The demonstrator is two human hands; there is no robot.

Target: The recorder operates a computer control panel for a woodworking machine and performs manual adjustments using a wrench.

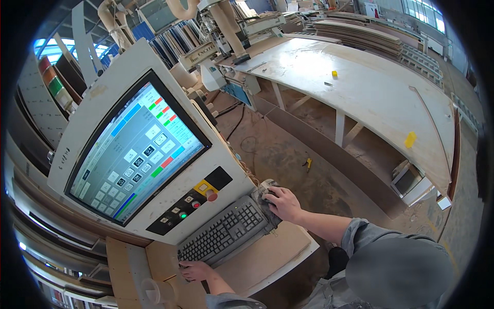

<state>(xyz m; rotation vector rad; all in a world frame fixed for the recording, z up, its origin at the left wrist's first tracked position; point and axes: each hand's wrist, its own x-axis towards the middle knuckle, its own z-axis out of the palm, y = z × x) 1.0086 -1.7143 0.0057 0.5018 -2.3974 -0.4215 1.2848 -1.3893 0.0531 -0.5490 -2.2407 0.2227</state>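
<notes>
My right hand (284,204) is curled over a dark computer mouse (266,195) at the right end of the keyboard shelf. At the near left corner of a black keyboard (221,233), my left hand (196,271) has its fingers bent around the edge; part of them is hidden. Above the keyboard stands a pale machine console with a lit screen (139,154), which displays rows of square icons and red and green fields. Between screen and keyboard sit a green button (183,216), a red button (196,204) and a red mushroom knob (211,195) on a yellow plate.
Beyond the console, a large pale worktable (309,62) carries small yellow pieces (409,139) and a thin curved strip. A machine head with hoses (231,31) stands at its far end. A yellow-and-black tool (308,164) lies on the dusty floor. Stacked boards (355,38) fill the back.
</notes>
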